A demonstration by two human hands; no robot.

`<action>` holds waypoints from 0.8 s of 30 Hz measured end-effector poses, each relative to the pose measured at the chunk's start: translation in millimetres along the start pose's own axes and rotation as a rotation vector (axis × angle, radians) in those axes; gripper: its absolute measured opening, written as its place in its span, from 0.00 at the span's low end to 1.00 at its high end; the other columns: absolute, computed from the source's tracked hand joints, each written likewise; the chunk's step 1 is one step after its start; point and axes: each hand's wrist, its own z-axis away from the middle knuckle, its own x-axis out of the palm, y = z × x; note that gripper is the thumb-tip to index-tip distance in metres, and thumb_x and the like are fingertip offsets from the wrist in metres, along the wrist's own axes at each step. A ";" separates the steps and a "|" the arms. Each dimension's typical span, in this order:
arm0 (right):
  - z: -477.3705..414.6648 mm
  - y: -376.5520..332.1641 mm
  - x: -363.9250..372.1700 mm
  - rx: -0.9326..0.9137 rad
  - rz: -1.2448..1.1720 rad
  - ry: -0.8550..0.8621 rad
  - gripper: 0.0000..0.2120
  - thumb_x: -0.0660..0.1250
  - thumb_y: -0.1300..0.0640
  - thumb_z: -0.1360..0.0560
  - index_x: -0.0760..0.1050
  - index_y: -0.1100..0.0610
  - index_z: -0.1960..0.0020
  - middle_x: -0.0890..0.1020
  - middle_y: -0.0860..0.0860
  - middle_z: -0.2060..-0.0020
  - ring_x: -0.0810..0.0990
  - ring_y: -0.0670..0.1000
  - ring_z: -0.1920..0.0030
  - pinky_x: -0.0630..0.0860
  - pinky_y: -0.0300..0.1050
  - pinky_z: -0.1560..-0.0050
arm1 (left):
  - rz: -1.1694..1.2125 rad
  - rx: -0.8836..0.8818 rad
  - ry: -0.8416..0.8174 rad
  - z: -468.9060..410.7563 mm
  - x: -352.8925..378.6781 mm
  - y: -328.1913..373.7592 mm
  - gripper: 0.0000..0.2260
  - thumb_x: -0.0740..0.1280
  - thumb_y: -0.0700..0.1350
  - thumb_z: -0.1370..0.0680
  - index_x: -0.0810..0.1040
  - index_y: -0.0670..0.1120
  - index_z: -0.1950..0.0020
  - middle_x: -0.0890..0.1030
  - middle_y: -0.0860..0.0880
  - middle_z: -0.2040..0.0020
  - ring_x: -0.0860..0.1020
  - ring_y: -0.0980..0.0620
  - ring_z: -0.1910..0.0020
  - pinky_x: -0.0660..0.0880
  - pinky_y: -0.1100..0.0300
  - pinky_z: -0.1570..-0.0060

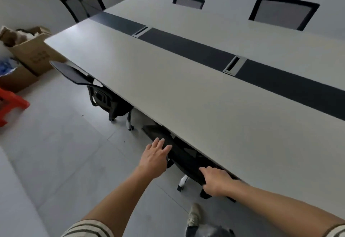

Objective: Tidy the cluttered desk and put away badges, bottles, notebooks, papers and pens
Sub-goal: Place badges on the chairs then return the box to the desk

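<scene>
A long white desk (pixel 186 91) with a dark centre strip (pixel 186 48) runs from near right to far left; I see no badges, bottles, notebooks, papers or pens on it. A black mesh office chair (pixel 184 156) is tucked under the desk's near edge. My left hand (pixel 155 157) rests flat on the top of the chair's backrest, fingers spread. My right hand (pixel 214 181) grips the backrest's right side, thumb below and fingers over the edge.
A second black chair (pixel 89 81) is pushed under the desk further left. Three mesh chairs (pixel 283 12) stand at the far side and end. Open cardboard boxes (pixel 31 53) and a red plastic stool (pixel 11 104) sit on the grey tiled floor at left. My shoe (pixel 194 216) is below.
</scene>
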 end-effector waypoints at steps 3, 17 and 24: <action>-2.8 0.5 0.9 0.012 -0.032 -0.020 0.30 0.59 0.53 0.24 0.57 0.53 0.24 0.70 0.54 0.34 0.71 0.58 0.36 0.72 0.53 0.38 | -0.046 0.058 -0.085 -24.7 11.3 -9.2 0.24 0.59 0.50 0.19 0.60 0.54 0.24 0.58 0.47 0.23 0.47 0.44 0.22 0.52 0.47 0.26; 29.9 -52.1 36.0 0.247 -0.341 0.094 0.33 0.56 0.65 0.24 0.55 0.51 0.21 0.62 0.51 0.23 0.63 0.53 0.25 0.61 0.44 0.27 | -0.006 0.286 -0.113 -14.0 24.8 -38.8 0.15 0.58 0.48 0.19 0.71 0.52 0.33 0.71 0.50 0.39 0.64 0.47 0.36 0.67 0.49 0.43; 69.4 -142.0 88.4 0.237 -0.402 0.099 0.32 0.56 0.65 0.24 0.56 0.54 0.21 0.64 0.53 0.24 0.65 0.56 0.26 0.64 0.48 0.28 | -0.007 0.361 -0.155 52.7 51.0 -90.3 0.16 0.59 0.46 0.19 0.70 0.54 0.31 0.69 0.51 0.41 0.64 0.48 0.38 0.68 0.50 0.44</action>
